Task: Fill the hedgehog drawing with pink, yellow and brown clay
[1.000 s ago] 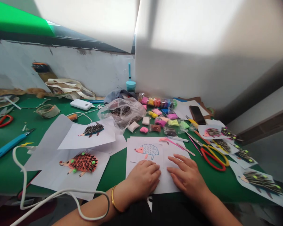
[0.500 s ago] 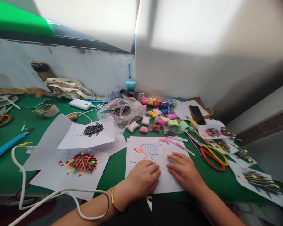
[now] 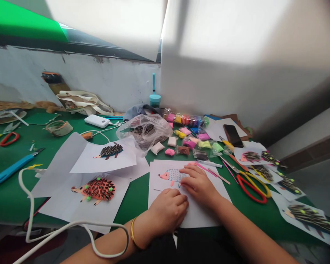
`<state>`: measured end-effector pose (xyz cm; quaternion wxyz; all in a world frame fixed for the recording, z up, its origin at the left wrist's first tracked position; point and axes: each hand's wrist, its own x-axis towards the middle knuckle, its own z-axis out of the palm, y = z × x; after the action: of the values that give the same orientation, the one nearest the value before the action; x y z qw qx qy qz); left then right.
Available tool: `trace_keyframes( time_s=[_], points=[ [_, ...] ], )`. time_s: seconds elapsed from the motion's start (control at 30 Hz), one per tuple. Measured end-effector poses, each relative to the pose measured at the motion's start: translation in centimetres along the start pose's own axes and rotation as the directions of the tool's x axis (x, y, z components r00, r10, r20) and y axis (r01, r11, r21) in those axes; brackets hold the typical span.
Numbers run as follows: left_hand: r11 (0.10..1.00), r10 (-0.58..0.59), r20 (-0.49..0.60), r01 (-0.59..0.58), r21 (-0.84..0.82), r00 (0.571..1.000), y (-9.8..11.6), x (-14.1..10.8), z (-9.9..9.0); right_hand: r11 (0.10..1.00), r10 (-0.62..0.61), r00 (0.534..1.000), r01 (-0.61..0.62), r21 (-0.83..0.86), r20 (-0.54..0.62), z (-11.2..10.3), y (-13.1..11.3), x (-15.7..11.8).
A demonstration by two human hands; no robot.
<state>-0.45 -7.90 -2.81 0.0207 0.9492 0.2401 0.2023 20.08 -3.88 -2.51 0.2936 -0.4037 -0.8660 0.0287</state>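
Observation:
White paper point(image 3: 209, 216) lies before me with a hedgehog drawing point(image 3: 170, 175): blue outline, dashed spines, pink clay-like face. A small pink oval piece point(image 3: 172, 183) is below its belly. My right hand point(image 3: 199, 184) rests over the drawing's right part, fingers stretched out, and hides its rear. My left hand point(image 3: 168, 209) lies on the lower part of the paper, fingers curled together; whatever is under them, if anything, is hidden. Above the right hand, a small pink lump point(image 3: 191, 164) shows at the paper's top edge, beside thin pink sticks point(image 3: 206, 169).
Small bags of coloured clay point(image 3: 183, 150) and a clear plastic bag point(image 3: 145, 132) are behind the paper. Scissors point(image 3: 251, 187) and finished hedgehog sheets point(image 3: 309, 216) lie right. More hedgehog pictures point(image 3: 99, 190) lie left, near a white cable point(image 3: 30, 205) that loops over my left forearm.
My right hand has moved left and away from me, onto the drawing's rear half. My left hand stays on the paper. The whole view has shifted slightly.

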Motion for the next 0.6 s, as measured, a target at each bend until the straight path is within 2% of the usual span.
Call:
trace_keyframes(
  time_s=[0.17, 0.6],
  points=[
    [1.000, -0.008, 0.025, 0.009, -0.027, 1.000, -0.1, -0.1, 0.3, 1.000, 0.000, 1.000, 0.000, 0.011, 0.009, 0.9, 0.1, 0.3],
    [0.999, -0.002, 0.001, 0.002, -0.051, 1.000, -0.1, 0.0, -0.2, 1.000, 0.000, 1.000, 0.001, 0.024, -0.009, 0.9, 0.4, -0.7]
  ],
)
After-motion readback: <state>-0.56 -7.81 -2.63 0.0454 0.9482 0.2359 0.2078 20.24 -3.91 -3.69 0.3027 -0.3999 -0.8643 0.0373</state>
